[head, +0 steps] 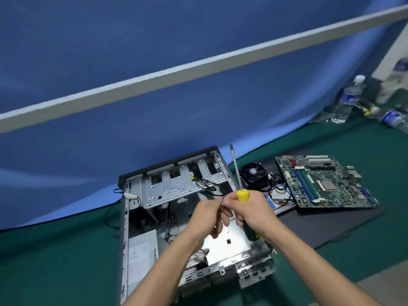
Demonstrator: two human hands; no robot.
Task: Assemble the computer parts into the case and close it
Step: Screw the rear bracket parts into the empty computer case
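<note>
Above the open case, right hand gripping screwdriver, tip up; left hand pinching something small, probably a screw. Motherboard lying well right, uninstalled. Early stage; next, probably seating that board.

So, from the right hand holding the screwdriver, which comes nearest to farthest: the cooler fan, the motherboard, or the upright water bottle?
Judged from the head view, starting at the right hand:
1. Cooler fan, just beyond the hand, beside the open case.
2. Motherboard, farther out to the right on the dark panel.
3. Upright water bottle, far right at the back, near the blue wall.
</note>
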